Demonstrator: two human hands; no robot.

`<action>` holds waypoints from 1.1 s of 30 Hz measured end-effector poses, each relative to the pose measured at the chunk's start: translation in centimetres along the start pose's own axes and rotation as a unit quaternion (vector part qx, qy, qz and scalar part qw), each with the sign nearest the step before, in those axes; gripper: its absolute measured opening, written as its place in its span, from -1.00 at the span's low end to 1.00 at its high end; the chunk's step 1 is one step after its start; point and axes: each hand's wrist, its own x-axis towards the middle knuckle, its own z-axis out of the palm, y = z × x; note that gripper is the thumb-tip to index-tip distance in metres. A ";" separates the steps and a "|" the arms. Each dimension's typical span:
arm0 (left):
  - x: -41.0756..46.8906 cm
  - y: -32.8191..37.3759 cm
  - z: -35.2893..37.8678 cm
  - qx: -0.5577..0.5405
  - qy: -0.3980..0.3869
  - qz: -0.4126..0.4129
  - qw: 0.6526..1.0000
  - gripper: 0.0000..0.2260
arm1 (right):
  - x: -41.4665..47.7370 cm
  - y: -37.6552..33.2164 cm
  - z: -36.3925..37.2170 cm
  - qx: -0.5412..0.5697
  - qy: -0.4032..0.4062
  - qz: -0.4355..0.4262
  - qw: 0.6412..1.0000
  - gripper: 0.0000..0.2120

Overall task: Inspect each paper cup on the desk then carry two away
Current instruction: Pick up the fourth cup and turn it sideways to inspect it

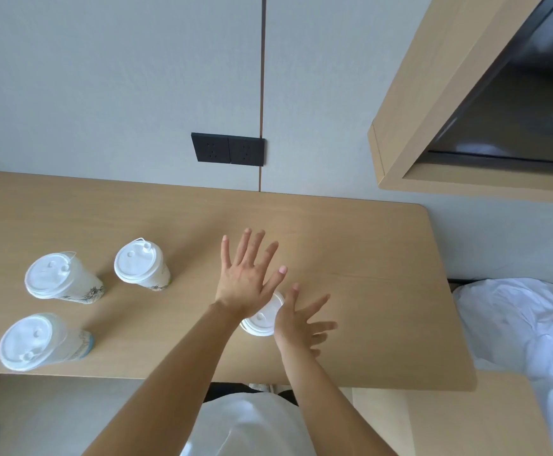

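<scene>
Black wall sockets [228, 149], TV [515, 103], white bedding [525, 327]

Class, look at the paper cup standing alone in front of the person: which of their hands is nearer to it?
Too close to call. The left hand spreads open over the cup, covering its far-left side; the right hand is open against its right rim.

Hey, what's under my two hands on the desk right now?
A white cup lid shows between the left hand and right hand. The cup body beneath it is covered, so its print and contents can't be seen.
</scene>
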 end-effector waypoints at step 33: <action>0.3 -3.0 -0.6 0.105 -0.090 0.034 0.990 -0.13 | -1.4 0.1 2.8 0.004 0.002 0.037 0.999 -0.31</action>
